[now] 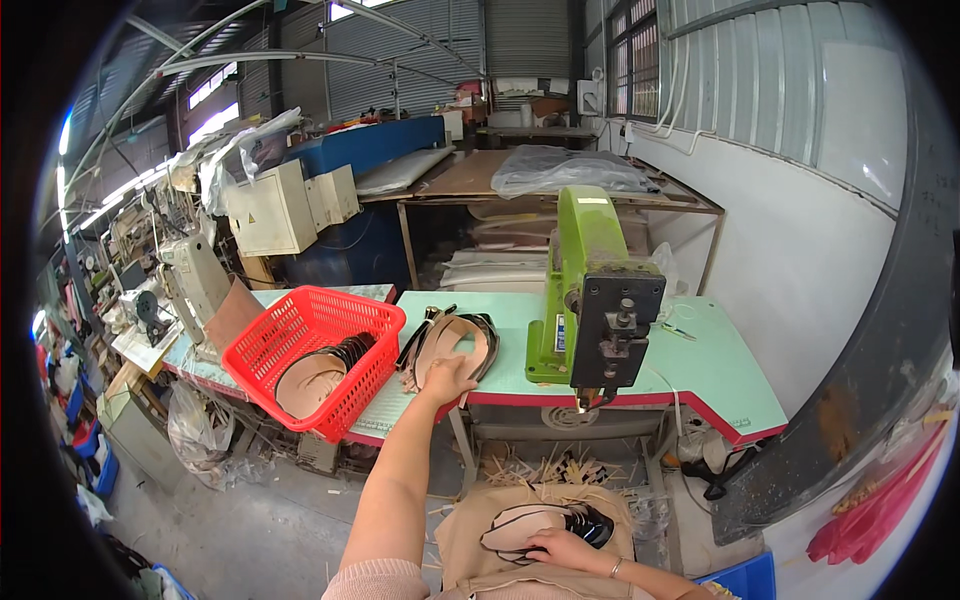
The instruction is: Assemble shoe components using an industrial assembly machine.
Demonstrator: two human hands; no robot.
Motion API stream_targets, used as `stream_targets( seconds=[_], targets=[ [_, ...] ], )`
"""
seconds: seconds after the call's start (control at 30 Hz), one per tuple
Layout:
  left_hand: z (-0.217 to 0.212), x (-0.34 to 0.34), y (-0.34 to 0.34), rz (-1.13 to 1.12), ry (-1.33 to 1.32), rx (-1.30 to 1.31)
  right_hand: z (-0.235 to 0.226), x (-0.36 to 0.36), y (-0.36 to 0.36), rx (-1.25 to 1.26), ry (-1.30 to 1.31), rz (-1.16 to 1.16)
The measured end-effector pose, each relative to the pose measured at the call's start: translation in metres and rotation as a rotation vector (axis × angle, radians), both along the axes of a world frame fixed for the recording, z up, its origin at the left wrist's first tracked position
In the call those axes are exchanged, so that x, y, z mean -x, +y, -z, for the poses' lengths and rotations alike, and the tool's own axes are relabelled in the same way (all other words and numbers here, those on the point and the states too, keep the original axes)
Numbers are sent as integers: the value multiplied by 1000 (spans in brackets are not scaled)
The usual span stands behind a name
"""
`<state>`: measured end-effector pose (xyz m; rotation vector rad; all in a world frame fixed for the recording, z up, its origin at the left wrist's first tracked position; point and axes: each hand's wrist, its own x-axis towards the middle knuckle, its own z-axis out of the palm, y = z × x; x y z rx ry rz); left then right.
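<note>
My left arm stretches forward to the green table, where my left hand [447, 381] grips the near edge of a pile of beige, black-edged shoe uppers [452, 343]. Its fingertips are partly hidden against the pile. On my lap lies a stack of similar beige uppers [522, 522] with glossy black ends fanned out to the right. Bent over the near side of that stack, my right hand [565, 550] has its fingers closed on the edge. Left of the pile, a red plastic basket [370, 398] holds more beige and black uppers.
A green press machine [585, 300] with a dark head stands on the table [730, 370], right of the pile. Light offcut strips [560, 470] lie beyond my lap. A blue bin [745, 578] is at lower right, and a sewing machine [190, 275] stands at left.
</note>
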<state>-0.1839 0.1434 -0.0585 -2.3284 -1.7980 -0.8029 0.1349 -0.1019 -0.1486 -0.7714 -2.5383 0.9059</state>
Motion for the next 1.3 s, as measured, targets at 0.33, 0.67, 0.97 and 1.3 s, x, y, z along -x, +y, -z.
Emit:
stream_targets(
  seconds=[0.33,0.67,0.97,1.3],
  targets=[
    [-41,17,-40,-256,-789,-511,-12,6,12,-65,91,28],
    [-61,-52,-250,72,-1590,-47,-172,76,21,-576,588,225],
    [-54,-97,-278,84,-1321,-246,-150,65,24,-261,391,123],
    [-71,-105,-228,596,-21,28,-137,1,28,-255,234,203]
  ],
)
